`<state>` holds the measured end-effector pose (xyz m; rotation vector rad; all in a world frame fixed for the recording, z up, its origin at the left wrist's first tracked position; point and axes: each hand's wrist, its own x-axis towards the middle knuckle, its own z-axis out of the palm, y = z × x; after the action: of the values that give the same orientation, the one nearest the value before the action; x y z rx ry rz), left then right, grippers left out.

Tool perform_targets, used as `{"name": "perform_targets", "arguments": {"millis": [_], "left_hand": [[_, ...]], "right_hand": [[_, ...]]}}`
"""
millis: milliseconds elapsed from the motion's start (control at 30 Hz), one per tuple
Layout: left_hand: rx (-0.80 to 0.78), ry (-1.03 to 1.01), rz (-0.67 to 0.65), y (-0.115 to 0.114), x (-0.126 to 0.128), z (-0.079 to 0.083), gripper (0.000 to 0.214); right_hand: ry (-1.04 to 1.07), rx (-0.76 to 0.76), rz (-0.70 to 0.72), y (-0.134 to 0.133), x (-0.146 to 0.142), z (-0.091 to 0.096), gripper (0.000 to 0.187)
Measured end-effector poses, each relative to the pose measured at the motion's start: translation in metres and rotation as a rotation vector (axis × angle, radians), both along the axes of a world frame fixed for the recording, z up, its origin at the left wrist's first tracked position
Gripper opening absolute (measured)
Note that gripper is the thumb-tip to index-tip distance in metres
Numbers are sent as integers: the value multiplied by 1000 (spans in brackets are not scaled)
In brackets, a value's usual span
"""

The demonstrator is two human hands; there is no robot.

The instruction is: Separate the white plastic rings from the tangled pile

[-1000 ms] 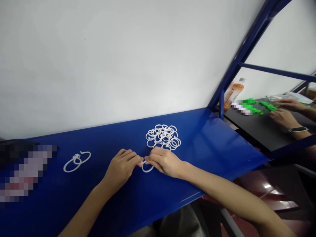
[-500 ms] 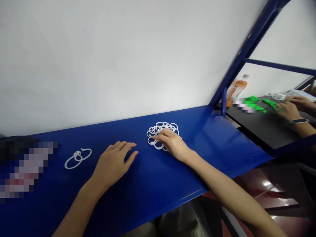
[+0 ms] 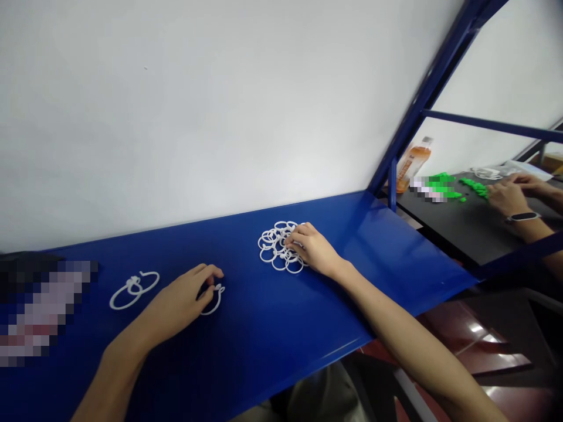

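My left hand point(image 3: 187, 296) is low over the blue table, its fingers curled and its thumb against a white ring point(image 3: 215, 305) that has a small knob or loop at its top. Part of that ring is hidden behind the hand. My right hand point(image 3: 316, 249) reaches into a flat pile of white rings point(image 3: 267, 254), fingertips pinched together on one of them. Its fingers cover the right side of the pile. Left of my left hand lie a couple of linked or overlapping white rings point(image 3: 124, 302).
The blue tabletop point(image 3: 264, 334) meets a white wall point(image 3: 220, 117) behind. A blue metal frame point(image 3: 422, 105) rises on the right. Beyond it, another person's hands point(image 3: 512, 196) work with green pieces point(image 3: 475, 187) beside an orange drink bottle point(image 3: 413, 167). Dark cloth point(image 3: 26, 264) lies far left.
My left hand has drawn back leftward and curled its fingers, and a white ring now shows at its thumb. My right hand has shifted slightly on the pile, uncovering more rings at the front.
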<state>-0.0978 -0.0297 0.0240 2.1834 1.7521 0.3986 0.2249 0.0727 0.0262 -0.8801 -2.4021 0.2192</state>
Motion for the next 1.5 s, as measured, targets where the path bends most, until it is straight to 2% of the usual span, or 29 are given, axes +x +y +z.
{"name": "perform_targets", "arguments": {"millis": [133,300,467,633,767,900,1000,1167,1267,1367,1500], "left_hand": [[69,12,11,5,7,-5,27],[85,87,5,4,17,-4,27],[100,97,4,2,31,-5,29],[202,50,-74,4,47,-11,20],[239,-82,-73,2,59,-10,14],[158,-291,-14,-2,68,-1,16],[109,-409,41,-3,68,2,23],[60,-540,79,-1,63,-2,28],[89,-563,45,-2,64,-4,20],[107,-525,-52,-4,67,-3,10],[136,-505,-132,-6,71,-4,19]], "right_hand": [[58,20,-43,-2,0,2,12],[79,9,-45,-9,-4,6,15],[83,22,14,-22,-15,6,16],[62,-3,124,-38,-29,2,17],[35,-61,201,-48,-36,-1,23],[33,-162,220,-55,-38,-2,32],[24,-214,241,-56,-38,0,30],[5,-164,255,-57,-38,2,28],[-35,-132,305,-57,-39,-2,28],[-77,-87,360,-56,-39,-8,26],[-106,-63,368,-55,-39,-11,25]]}}
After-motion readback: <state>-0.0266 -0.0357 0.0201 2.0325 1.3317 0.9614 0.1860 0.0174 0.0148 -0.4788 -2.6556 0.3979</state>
